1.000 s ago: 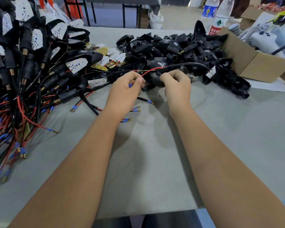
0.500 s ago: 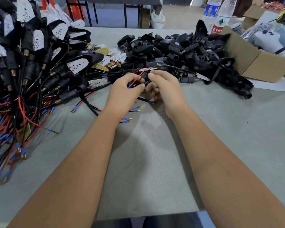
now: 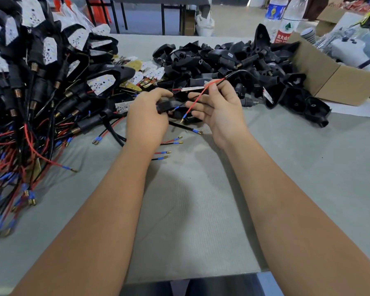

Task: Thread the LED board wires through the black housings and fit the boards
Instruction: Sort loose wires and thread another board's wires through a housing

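The left hand [image 3: 146, 116] grips a matte black plastic housing [image 3: 166, 106]. Just right of it, the right hand [image 3: 219, 110] fingers [image 3: 213, 87] pinch a thin red wire [image 3: 195, 101] tipped with a blue sleeve and brass pin.

Our entry: two bare forearms, unsleeved; left hand [image 3: 146, 118] and right hand [image 3: 221, 113] ungloved, fingers [image 3: 198, 95] without rings; wrists unadorned.

Probably an assembly workshop: heaped black housings [image 3: 233, 60], wired LED boards [image 3: 30, 71], cardboard box [image 3: 329, 82].
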